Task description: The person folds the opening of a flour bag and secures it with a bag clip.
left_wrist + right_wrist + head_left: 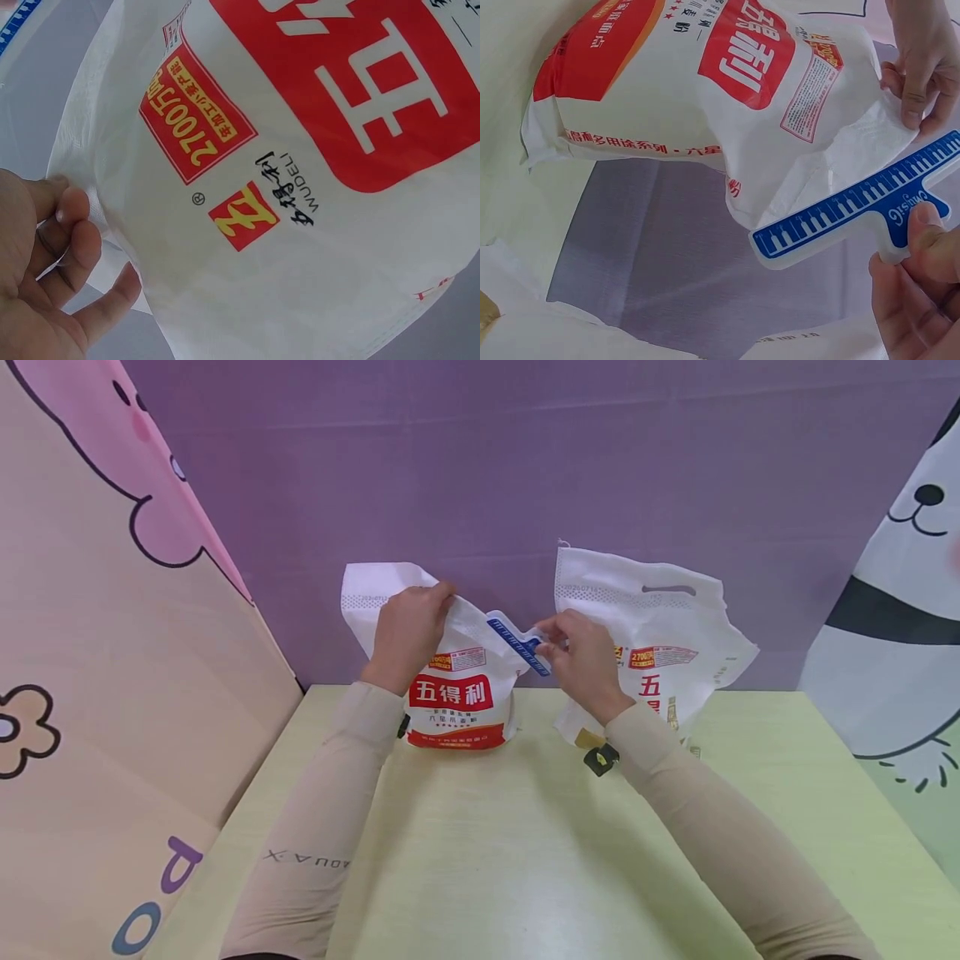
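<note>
A white and red flour bag (pixel 452 720) stands at the back of the table, its top pulled up into a loose flap. My left hand (pixel 409 633) pinches that flap at its upper edge; the left wrist view shows the fingers (pixel 81 259) curled at the bag's edge. Between thumb and fingers, my right hand (pixel 587 662) holds a blue and white clip (pixel 847 202) printed with piano keys and "Music". The clip's long edge lies close along the bag's top corner in the right wrist view; whether it grips the plastic I cannot tell.
A second white flour bag (pixel 637 578), with a handle slot, stands behind my right forearm. A small black and yellow object (pixel 601 760) lies near its base. Behind the pale table (pixel 480 852) hangs a purple cloth (pixel 480 468); printed cartoon panels flank both sides.
</note>
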{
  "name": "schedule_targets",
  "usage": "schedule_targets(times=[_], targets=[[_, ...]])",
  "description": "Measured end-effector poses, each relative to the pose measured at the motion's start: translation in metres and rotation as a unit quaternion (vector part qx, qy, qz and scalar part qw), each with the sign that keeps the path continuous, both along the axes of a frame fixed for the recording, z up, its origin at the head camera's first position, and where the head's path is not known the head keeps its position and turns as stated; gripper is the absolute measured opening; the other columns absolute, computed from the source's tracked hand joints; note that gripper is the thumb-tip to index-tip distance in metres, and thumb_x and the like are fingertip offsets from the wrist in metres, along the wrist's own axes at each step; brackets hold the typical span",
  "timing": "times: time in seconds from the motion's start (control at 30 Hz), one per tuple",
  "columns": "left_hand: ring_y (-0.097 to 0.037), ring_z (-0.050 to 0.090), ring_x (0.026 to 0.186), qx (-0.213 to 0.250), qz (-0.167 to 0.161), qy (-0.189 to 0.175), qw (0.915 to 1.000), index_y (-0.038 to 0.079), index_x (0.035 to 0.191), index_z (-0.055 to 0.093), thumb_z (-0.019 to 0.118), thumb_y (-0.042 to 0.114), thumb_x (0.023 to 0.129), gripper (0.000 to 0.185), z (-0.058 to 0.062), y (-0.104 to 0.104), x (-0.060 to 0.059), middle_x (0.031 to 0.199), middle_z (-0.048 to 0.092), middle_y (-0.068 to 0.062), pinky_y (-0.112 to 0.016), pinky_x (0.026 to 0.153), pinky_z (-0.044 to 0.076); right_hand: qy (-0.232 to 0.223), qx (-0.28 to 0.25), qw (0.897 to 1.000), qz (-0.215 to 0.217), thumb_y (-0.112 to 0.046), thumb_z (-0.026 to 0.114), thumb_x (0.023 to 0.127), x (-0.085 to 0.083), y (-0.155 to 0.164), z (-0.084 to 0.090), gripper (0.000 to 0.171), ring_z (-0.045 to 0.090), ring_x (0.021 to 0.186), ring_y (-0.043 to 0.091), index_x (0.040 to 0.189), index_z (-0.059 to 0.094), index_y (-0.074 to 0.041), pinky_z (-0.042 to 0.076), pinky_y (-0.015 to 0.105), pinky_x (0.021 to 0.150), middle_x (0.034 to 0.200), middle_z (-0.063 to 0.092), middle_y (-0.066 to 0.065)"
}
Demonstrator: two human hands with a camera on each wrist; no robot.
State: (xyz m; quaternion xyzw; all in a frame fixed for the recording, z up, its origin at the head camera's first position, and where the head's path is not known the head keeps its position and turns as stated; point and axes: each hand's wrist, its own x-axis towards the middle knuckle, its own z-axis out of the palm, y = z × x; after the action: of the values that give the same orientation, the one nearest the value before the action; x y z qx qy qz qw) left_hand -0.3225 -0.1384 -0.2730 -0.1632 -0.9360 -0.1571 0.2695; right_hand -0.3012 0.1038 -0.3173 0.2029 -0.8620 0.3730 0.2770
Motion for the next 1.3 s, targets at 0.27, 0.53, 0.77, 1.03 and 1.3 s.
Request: schedule_targets(times=[0.27, 0.53, 0.77, 1.03, 1.3], targets=[[-0.034, 0.072, 0.11, 0.011, -0.002, 0.001, 0.9999, 0.016, 0.128, 0.068, 0.062, 0.025, 0.102, 0.028, 0.0, -0.001, 0.0, 0.125, 0.073, -0.01, -0.05, 0.091, 0.06, 0.02, 0.01, 1.0, -0.002, 0.001, 0.072, 0.091, -0.005, -0.004, 0.004, 0.013, 0.07, 0.086, 0.031, 0.104, 0.072, 0.001, 0.059, 0.043, 0.078, 0.1, 0.073, 0.016], [-0.034, 0.073, 0.109, 0.018, -0.009, 0.008, 0.9998, 0.015, 0.127, 0.068, 0.06, 0.025, 0.103, 0.027, -0.002, -0.001, -0.001, 0.124, 0.074, -0.01, -0.049, 0.089, 0.061, 0.019, 0.017, 1.0, -0.011, 0.001, 0.069, 0.092, -0.009, -0.01, 0.009, 0.01, 0.07, 0.085, 0.031, 0.102, 0.073, 0.002, 0.06, 0.042, 0.076, 0.101, 0.074, 0.017], [-0.033, 0.073, 0.106, 0.021, -0.01, 0.013, 0.9996, 0.016, 0.126, 0.066, 0.06, 0.025, 0.103, 0.025, -0.003, -0.001, -0.002, 0.121, 0.074, -0.01, -0.047, 0.088, 0.061, 0.015, 0.018, 1.0, -0.019, 0.003, 0.069, 0.092, -0.014, -0.011, 0.01, 0.011, 0.071, 0.084, 0.031, 0.101, 0.075, 0.002, 0.06, 0.041, 0.076, 0.097, 0.075, 0.017], [-0.033, 0.073, 0.107, 0.017, -0.011, 0.012, 0.9997, 0.017, 0.125, 0.065, 0.059, 0.026, 0.104, 0.024, -0.002, 0.001, -0.002, 0.122, 0.074, -0.01, -0.047, 0.088, 0.061, 0.014, 0.018, 0.999, -0.028, 0.004, 0.068, 0.092, -0.021, -0.014, 0.013, 0.011, 0.073, 0.085, 0.031, 0.1, 0.075, 0.002, 0.061, 0.04, 0.076, 0.096, 0.076, 0.016], [-0.033, 0.073, 0.109, 0.015, -0.006, 0.013, 0.9998, 0.018, 0.127, 0.065, 0.059, 0.026, 0.103, 0.025, -0.002, -0.001, -0.001, 0.123, 0.074, -0.01, -0.047, 0.087, 0.061, 0.002, 0.03, 0.999, -0.033, 0.006, 0.064, 0.093, -0.027, -0.02, 0.014, 0.015, 0.073, 0.086, 0.03, 0.101, 0.075, 0.001, 0.061, 0.04, 0.077, 0.096, 0.075, 0.015]])
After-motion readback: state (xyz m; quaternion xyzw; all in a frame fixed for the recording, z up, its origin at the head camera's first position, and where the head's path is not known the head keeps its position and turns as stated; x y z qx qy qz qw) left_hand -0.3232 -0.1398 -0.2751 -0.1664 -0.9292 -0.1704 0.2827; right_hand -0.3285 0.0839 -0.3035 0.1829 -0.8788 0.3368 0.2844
